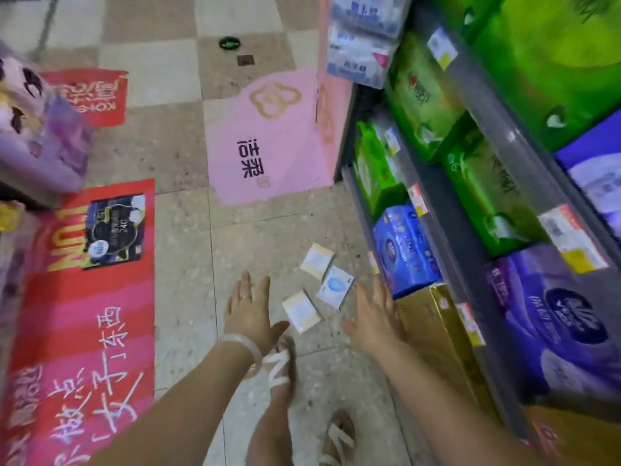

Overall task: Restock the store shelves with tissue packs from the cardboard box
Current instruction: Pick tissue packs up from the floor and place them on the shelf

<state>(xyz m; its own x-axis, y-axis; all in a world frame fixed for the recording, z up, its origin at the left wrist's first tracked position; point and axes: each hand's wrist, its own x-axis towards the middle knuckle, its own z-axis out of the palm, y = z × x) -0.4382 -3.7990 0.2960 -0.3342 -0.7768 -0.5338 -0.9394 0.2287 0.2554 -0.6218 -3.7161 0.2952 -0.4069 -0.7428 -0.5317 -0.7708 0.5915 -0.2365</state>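
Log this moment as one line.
left hand: open | right hand: open | three small packs: on floor, unheld | shelves: stocked

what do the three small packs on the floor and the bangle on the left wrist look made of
Three small packs: probably soft plastic film, given their faint sheen and flat printed faces. Bangle: pale, translucent, smooth, so jade, glass or resin; the picture cannot settle which.

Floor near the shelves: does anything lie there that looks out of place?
Yes. Three small tissue packs lie loose and askew on the floor tiles, beside the bottom shelf, not on it. Both hands, left and right, reach toward them, open.
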